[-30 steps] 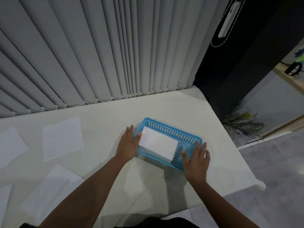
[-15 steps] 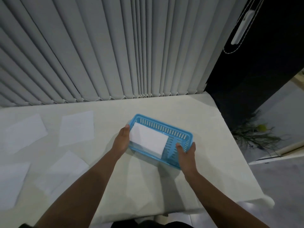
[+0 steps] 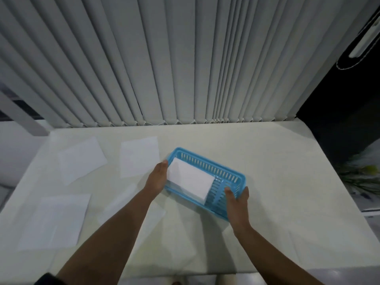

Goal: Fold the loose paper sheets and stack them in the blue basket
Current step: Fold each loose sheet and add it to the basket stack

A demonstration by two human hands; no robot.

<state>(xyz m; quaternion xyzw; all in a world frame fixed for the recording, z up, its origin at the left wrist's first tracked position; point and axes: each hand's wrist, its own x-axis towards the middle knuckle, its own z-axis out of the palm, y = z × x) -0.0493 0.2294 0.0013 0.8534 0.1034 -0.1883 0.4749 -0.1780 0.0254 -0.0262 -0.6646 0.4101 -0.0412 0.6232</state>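
A blue slotted basket [image 3: 224,169] lies at an angle in the middle of the pale table. A folded white sheet [image 3: 190,180] rests in its left half. My left hand [image 3: 157,176] grips the basket's left end. My right hand [image 3: 236,200] grips its near right corner, thumb inside the rim. Loose white sheets lie flat to the left: one [image 3: 139,158] beside my left hand, one [image 3: 82,158] farther left, one [image 3: 55,221] at the near left. A faint sheet [image 3: 119,204] lies partly under my left forearm.
Grey vertical blinds [image 3: 164,58] hang along the table's far edge. The table's right edge [image 3: 337,182] drops off to a dark wall and a plant [image 3: 362,177]. The near edge [image 3: 205,273] runs just below my forearms.
My view has swung left, so more loose sheets show. Both hands have closed on the basket's ends; the right thumb now hooks inside the rim. The basket has shifted slightly.
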